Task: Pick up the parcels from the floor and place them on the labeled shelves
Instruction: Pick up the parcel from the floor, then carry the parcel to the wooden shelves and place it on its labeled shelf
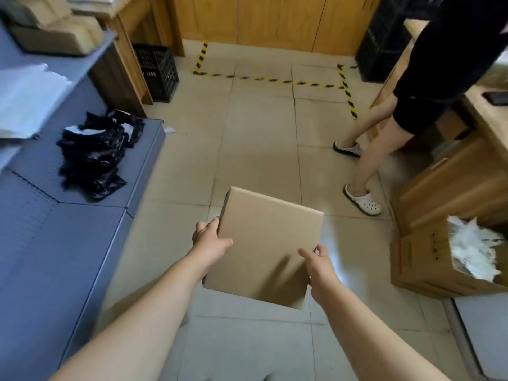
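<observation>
A plain brown cardboard parcel (266,243) is held above the tiled floor in front of me, its broad face turned up. My left hand (210,242) grips its left edge, thumb on top and fingers wrapped around the side. My right hand (319,266) clasps the right near corner, thumb on the top face. To my left runs a blue-grey shelf unit (82,243); its lowest board carries a heap of black plastic-bagged parcels (96,155). White bagged parcels (27,103) lie on the shelf above, and brown boxes (52,31) sit on a higher one.
Another person in black clothes and white clogs (362,202) stands at the right by a wooden counter (450,182). An open carton with white filling (450,259) sits on the floor at the right. A black crate (156,72) stands at the back left. Yellow-black tape (275,79) marks the floor.
</observation>
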{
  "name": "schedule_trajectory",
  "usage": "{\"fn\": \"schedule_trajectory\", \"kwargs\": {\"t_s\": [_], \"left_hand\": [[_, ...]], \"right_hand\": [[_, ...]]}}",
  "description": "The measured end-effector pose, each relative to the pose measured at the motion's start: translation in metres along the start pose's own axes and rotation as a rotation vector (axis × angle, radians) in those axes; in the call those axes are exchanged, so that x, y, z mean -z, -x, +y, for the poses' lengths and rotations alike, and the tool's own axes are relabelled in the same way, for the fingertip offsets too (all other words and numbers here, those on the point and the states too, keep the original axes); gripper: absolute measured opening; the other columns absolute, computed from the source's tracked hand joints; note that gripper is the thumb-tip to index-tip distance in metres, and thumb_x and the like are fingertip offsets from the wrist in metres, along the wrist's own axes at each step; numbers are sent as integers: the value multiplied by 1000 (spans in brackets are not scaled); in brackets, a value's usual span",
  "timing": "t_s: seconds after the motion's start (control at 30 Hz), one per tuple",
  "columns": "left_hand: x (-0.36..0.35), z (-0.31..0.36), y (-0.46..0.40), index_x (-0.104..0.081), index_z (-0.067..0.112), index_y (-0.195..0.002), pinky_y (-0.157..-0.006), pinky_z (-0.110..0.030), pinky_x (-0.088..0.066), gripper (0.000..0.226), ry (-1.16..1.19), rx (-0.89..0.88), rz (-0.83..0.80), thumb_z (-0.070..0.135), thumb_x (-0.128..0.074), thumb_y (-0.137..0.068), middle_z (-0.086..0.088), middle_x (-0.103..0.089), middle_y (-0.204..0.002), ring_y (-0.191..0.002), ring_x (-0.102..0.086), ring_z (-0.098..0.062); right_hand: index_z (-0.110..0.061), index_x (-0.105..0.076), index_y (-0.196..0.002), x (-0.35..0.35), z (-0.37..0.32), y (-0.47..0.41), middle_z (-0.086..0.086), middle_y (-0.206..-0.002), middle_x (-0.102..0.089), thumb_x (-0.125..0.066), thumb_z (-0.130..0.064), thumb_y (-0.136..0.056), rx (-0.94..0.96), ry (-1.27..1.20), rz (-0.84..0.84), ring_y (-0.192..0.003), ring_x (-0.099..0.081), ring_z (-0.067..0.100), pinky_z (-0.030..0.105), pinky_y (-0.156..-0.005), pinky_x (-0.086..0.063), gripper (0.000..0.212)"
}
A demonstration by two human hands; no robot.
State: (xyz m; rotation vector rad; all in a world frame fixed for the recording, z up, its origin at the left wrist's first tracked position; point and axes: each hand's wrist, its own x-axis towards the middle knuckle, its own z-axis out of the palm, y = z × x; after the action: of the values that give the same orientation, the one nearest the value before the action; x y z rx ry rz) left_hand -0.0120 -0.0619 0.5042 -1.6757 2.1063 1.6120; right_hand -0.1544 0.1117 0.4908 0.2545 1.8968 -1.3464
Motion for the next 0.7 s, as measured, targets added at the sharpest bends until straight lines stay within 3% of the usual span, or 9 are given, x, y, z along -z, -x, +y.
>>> {"fn": "schedule_trajectory", "kwargs": {"t_s": [0.1, 0.23, 0.37, 0.57, 0.7], "left_hand": [[48, 55, 44, -25, 26, -144, -104, -36, -34, 70, 37, -107, 28, 15, -57, -83, -7, -27, -135, -125, -34, -27], [106, 114, 101, -18, 38, -144, -94, -34, -40, 77, 121, -286, -66, 12, -57, -83, -3, -26, -142, -114, -41, -22], [150, 150, 148, -21, 50, -139, -92, -42, -50, 82, 181, -399, -151, 12, -62, -79, -3, -42, -136, -110, -54, -25], [184, 178, 193, -16, 43, -142, -99, -51, -45, 98, 173, -499, -105, 20, -75, -67, -3, -31, -147, -125, -42, -26], [197, 183, 208, -11, 27, -147, -105, -42, -38, 106, 151, -455, -17, 29, -78, -65, -8, -30, -150, -130, -40, -28]], "right_hand": [[-21, -47, -118, 5, -58, 54, 6, -106, -60, -53, -12, -89, 31, -77, -48, -79, -54, 16, 32, -68, -40, 31], [-22, -43, -121, 12, -115, 114, 6, -111, -58, -51, -18, -92, 83, -124, -101, -94, -53, 23, 41, -83, -38, 30], [-19, -46, -118, 16, -157, 157, 1, -93, -56, -50, -20, -93, 124, -177, -129, -82, -51, 18, 40, -82, -39, 26], [-17, -49, -122, 20, -196, 199, 2, -91, -57, -51, -19, -92, 243, -186, -155, -78, -51, 18, 32, -68, -39, 30], [-10, -53, -119, 23, -214, 228, 7, -92, -63, -50, -11, -91, 376, -109, -192, -74, -55, 19, 28, -59, -39, 28]]}}
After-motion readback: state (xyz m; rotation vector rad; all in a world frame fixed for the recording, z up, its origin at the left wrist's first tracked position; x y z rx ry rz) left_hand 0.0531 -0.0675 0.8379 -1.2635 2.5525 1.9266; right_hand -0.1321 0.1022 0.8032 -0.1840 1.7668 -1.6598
